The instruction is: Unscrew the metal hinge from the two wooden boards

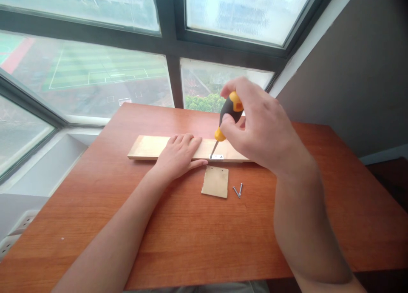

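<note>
My right hand (255,123) is closed around the handle of a yellow and black screwdriver (232,110). Its shaft slants down to the left, and the tip meets the left end of a small white metal plate (217,157) at the near edge of a pale wooden board (149,146). Flat on that board lies my left hand (178,155), fingers stretched out, the thumb pointing toward the plate. The right part of the board is hidden behind my right hand.
A square brown piece of card (215,182) lies in front of the board. Beside it are loose screws (236,192) on the reddish wooden table (191,242). Dark window frames (174,80) rise behind the table, and a grey wall (347,84) stands at the right.
</note>
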The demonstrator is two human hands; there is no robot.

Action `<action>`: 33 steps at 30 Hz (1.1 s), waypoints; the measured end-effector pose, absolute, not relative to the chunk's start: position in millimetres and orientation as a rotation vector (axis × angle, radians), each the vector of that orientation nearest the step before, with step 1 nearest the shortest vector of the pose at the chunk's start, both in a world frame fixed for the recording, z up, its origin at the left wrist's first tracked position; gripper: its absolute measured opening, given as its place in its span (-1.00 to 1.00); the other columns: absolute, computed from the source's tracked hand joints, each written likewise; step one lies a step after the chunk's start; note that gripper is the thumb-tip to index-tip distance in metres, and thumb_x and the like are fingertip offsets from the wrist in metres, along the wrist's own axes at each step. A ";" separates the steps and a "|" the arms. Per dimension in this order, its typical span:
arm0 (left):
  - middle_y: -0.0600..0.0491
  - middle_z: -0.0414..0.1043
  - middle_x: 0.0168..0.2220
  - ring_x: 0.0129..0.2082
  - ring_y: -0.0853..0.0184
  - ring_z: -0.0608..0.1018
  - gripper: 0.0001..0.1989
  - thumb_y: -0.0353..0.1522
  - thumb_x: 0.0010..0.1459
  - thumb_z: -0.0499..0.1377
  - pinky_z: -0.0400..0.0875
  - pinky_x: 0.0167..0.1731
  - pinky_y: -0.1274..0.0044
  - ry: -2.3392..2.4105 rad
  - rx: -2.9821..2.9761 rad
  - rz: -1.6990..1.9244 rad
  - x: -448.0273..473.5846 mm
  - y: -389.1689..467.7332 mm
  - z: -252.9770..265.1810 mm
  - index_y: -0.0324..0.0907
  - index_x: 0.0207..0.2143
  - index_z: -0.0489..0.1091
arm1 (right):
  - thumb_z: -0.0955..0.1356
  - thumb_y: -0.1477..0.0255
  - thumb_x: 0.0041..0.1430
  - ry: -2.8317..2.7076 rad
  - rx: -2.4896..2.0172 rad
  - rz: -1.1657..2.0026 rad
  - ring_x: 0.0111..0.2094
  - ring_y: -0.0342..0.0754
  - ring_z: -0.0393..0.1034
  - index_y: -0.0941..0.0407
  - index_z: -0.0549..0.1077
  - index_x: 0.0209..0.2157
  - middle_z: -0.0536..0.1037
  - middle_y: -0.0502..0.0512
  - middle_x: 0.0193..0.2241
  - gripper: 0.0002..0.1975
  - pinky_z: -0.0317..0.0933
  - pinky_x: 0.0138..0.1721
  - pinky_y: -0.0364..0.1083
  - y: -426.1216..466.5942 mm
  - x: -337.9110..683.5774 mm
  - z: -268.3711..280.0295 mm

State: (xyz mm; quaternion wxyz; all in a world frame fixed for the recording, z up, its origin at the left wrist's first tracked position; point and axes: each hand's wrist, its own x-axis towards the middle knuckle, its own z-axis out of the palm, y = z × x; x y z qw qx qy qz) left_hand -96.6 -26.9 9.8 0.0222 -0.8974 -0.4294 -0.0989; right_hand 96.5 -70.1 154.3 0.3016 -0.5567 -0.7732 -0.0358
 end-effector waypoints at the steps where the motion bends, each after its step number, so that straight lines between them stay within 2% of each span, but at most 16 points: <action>1: -0.18 0.35 0.00 -0.01 0.03 0.38 -0.33 0.13 0.20 -0.03 0.17 0.02 0.29 -1.332 -2.777 -0.306 -96.5 -26.6 9.5 -0.17 0.11 0.26 | 0.29 0.35 0.18 -2.035 -1.489 -0.137 -0.45 -0.07 0.32 0.04 0.36 -0.13 0.49 0.07 -0.29 -0.79 0.20 -0.37 -0.03 -69.4 95.9 153.4; 3: -0.18 0.35 0.00 -0.01 0.03 0.38 -0.30 0.13 0.20 -0.04 0.16 0.02 0.29 -1.327 -2.773 -0.295 -96.2 -26.1 9.3 -0.17 0.17 0.21 | 0.30 0.27 0.21 -1.998 -1.507 -0.211 -0.45 -0.04 0.32 0.03 0.37 -0.18 0.49 0.05 -0.37 -0.81 0.19 -0.36 -0.01 -67.0 94.6 151.3; 5: -0.18 0.35 0.01 -0.02 0.03 0.38 -0.28 0.14 0.20 -0.05 0.16 0.02 0.29 -1.324 -2.769 -0.283 -96.0 -26.1 9.6 -0.17 0.20 0.17 | 0.28 0.30 0.23 -1.977 -1.506 -0.221 -0.44 -0.02 0.32 0.02 0.37 -0.17 0.49 0.05 -0.40 -0.84 0.18 -0.36 -0.01 -64.4 94.1 149.7; 9: -0.17 0.36 0.01 -0.03 0.04 0.39 -0.29 0.13 0.21 -0.04 0.17 0.01 0.30 -1.323 -2.786 -0.290 -96.5 -26.9 11.3 -0.15 0.21 0.16 | 0.24 0.48 0.17 -1.997 -1.463 -0.137 -0.38 -0.02 0.34 0.01 0.32 -0.08 0.50 0.08 -0.26 -0.73 0.21 -0.34 -0.02 -62.6 95.9 148.8; 12: -0.17 0.35 0.02 -0.01 0.03 0.38 -0.29 0.13 0.20 -0.03 0.16 0.01 0.29 -1.311 -2.808 -0.295 -97.7 -27.3 12.5 -0.14 0.22 0.16 | 0.25 0.45 0.16 -2.014 -1.462 -0.133 -0.37 -0.03 0.33 0.01 0.33 -0.12 0.47 0.10 -0.20 -0.77 0.22 -0.34 -0.02 -62.7 97.2 149.2; 16: -0.15 0.34 0.05 0.02 0.03 0.37 -0.30 0.12 0.21 -0.04 0.15 0.05 0.28 -1.321 -2.824 -0.307 -98.7 -26.9 12.8 -0.13 0.21 0.18 | 0.29 0.30 0.22 -1.954 -1.550 -0.211 -0.40 0.00 0.33 0.02 0.36 -0.19 0.48 0.07 -0.36 -0.86 0.20 -0.30 0.02 -61.0 96.7 149.1; 18: -0.15 0.34 0.06 0.03 0.04 0.37 -0.33 0.11 0.24 -0.07 0.15 0.06 0.28 -1.342 -2.825 -0.314 -98.7 -26.7 12.5 -0.14 0.20 0.20 | 0.28 0.34 0.23 -1.956 -1.551 -0.194 -0.39 0.01 0.35 0.02 0.36 -0.19 0.48 0.06 -0.38 -0.88 0.20 -0.29 0.03 -59.9 96.9 149.0; 21: -0.16 0.34 0.06 0.04 0.04 0.36 -0.32 0.10 0.25 -0.09 0.14 0.07 0.27 -1.366 -2.822 -0.324 -98.4 -26.5 12.0 -0.15 0.21 0.19 | 0.25 0.48 0.17 -1.992 -1.490 -0.137 -0.33 0.00 0.36 0.02 0.34 -0.14 0.49 0.09 -0.27 -0.79 0.22 -0.28 0.01 -58.9 98.4 148.3; 24: -0.16 0.34 0.06 0.03 0.04 0.37 -0.32 0.10 0.24 -0.06 0.15 0.06 0.26 -1.371 -2.831 -0.342 -98.4 -26.4 12.1 -0.14 0.24 0.18 | 0.24 0.50 0.14 -2.018 -1.421 -0.096 -0.32 -0.02 0.36 0.02 0.32 -0.09 0.47 0.11 -0.15 -0.72 0.26 -0.27 0.00 -57.8 99.6 146.6; 29: -0.14 0.35 0.06 0.02 0.06 0.38 -0.34 0.09 0.24 -0.06 0.16 0.05 0.28 -1.365 -2.837 -0.334 -98.3 -26.2 12.6 -0.11 0.21 0.21 | 0.28 0.34 0.23 -1.964 -1.509 -0.208 -0.33 0.03 0.36 0.01 0.36 -0.15 0.49 0.09 -0.30 -0.84 0.24 -0.24 0.05 -55.0 97.9 144.3; 33: -0.15 0.34 0.07 0.04 0.05 0.37 -0.33 0.09 0.24 -0.05 0.15 0.06 0.27 -1.365 -2.836 -0.337 -98.3 -26.0 11.7 -0.12 0.22 0.19 | 0.25 0.47 0.18 -1.989 -1.457 -0.164 -0.29 0.01 0.37 0.01 0.33 -0.11 0.49 0.08 -0.24 -0.78 0.23 -0.24 0.02 -54.9 97.7 144.2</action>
